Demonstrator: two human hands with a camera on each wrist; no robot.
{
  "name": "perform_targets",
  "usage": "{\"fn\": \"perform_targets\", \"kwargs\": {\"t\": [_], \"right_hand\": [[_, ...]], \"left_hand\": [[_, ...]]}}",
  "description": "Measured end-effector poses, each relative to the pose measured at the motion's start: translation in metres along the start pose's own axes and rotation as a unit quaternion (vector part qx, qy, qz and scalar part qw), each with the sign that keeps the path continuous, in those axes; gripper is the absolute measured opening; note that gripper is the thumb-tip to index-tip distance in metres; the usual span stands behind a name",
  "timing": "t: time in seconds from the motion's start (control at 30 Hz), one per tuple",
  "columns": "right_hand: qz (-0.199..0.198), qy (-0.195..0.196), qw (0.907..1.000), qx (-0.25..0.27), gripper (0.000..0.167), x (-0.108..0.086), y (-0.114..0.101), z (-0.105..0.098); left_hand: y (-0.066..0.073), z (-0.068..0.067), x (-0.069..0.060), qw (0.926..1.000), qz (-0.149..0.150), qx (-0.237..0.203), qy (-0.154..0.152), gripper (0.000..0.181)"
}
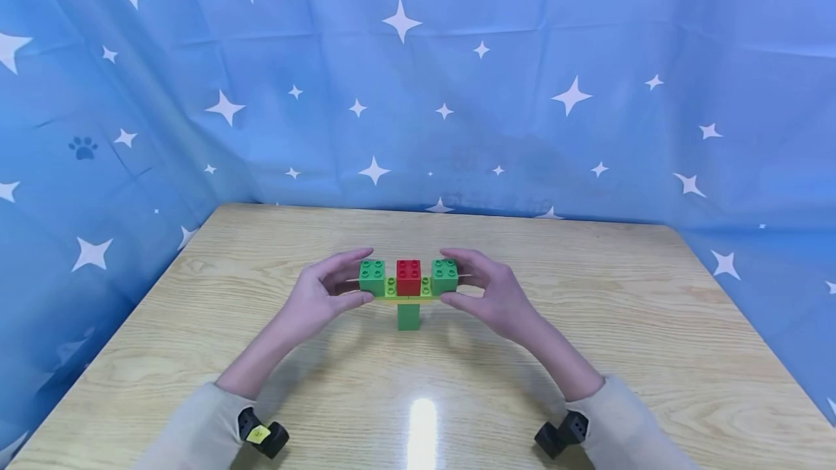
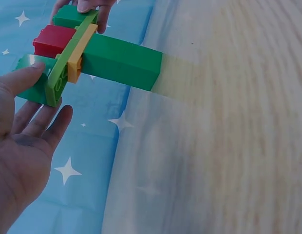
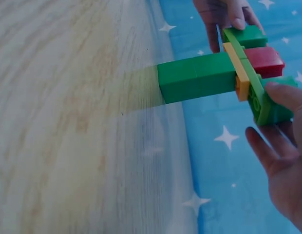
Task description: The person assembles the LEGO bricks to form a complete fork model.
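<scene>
A toy brick build stands upright on the table. Its base is a green column (image 1: 408,317), topped by a yellow-orange plate (image 2: 75,67) and longer lime-green plates (image 1: 391,287). On these sit a left green brick (image 1: 372,279), a red brick (image 1: 408,279) in the middle and a right green brick (image 1: 445,277). My left hand (image 1: 317,294) pinches the left green brick, its thumb on the near face and fingers behind. Mirroring it, my right hand (image 1: 498,296) holds the right green brick between thumb and fingers. In the wrist views the column's foot meets the tabletop.
The build stands on a light wood-grain table (image 1: 215,354), which ends at a back edge. A blue curtain (image 1: 418,78) with white stars hangs behind and at the sides. Glare (image 1: 422,430) shines near the front. Each wrist wears a small black camera (image 1: 261,435).
</scene>
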State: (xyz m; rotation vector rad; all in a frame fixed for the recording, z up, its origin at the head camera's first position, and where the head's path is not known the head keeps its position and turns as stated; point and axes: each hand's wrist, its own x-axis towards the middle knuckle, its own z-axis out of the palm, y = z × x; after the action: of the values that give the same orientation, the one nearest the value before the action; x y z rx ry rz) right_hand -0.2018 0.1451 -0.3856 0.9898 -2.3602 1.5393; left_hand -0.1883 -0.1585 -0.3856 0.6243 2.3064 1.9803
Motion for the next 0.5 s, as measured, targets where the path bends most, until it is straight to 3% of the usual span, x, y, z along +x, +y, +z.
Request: {"fn": "perform_targets", "kwargs": {"t": [0.27,0.5], "right_hand": [[-0.007,-0.006,0.9999,-0.009,0.063,-0.0058,-0.0039,-0.0001],[-0.008,0.0,0.9994,-0.033,0.068,-0.0074,-0.0039,-0.0045]], "left_hand": [[-0.0063,0.0056,-0.0008,0.9994,0.019,-0.024,0.015,0.058],[-0.0041,0.0098,0.0041,0.9993,-0.005,-0.001,0.037,0.056]]}}
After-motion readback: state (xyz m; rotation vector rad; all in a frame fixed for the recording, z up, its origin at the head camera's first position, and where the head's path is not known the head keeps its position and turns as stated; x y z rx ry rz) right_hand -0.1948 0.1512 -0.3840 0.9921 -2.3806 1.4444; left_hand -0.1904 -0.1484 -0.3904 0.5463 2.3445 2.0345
